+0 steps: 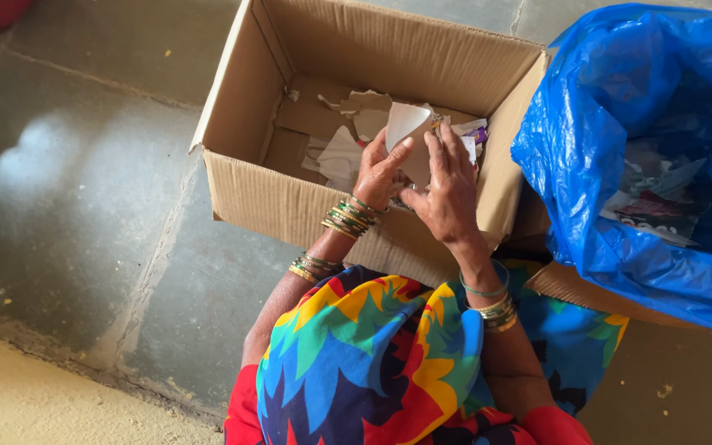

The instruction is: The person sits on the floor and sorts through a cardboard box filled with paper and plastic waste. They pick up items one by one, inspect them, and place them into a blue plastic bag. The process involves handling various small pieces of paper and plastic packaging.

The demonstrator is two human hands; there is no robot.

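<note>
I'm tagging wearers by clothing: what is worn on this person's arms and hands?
Both forearms are bare. The left wrist carries stacked green and gold bangles, with more farther up. The right wrist has a green bangle and gold ones. Red sleeves show near the frame's bottom.

An open brown cardboard box (306, 198) sits just ahead of both hands, which reach over its near wall; torn paper scraps (348, 152) and a small purple wrapper (479, 134) lie inside. Right of the right hand (448, 191), a crumpled blue plastic bag (620, 107) holds printed wrappers (657, 210).
</note>
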